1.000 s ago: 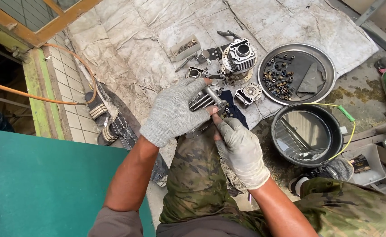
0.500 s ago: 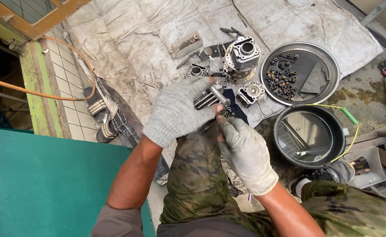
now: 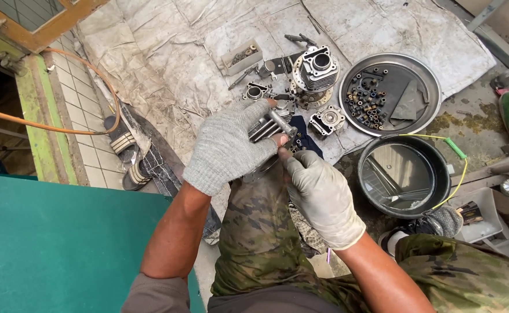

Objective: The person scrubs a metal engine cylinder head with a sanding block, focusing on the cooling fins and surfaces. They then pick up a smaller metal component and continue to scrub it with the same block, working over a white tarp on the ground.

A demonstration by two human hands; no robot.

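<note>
Grey knit glove on left hand (image 3: 226,146), fingers curled around a finned metal part (image 3: 264,127), held above the knee in camo trousers (image 3: 260,232). Right hand (image 3: 319,194) in pale glove, fingertips pinched on something small just under a short metal rod (image 3: 281,123) that sticks out of the finned part; cannot tell what exactly the pinch holds. Both hands touch at the part, close together over the lap.

Grey cloth (image 3: 179,58) spread on floor beyond the hands. On it: engine cylinder (image 3: 317,69) with fins, smaller round housing (image 3: 327,120) just beside it, other small metal pieces near. Round metal tray (image 3: 431,75) to the right of cylinder, holding bolts (image 3: 365,101) and a dark rag. Black basin (image 3: 440,179) near the right hand, liquid inside, yellow cord across its rim. Sandals (image 3: 127,153) left of left hand by tiled edge. Orange hose (image 3: 46,124) at far left. Green surface (image 3: 51,243) in lower left.
</note>
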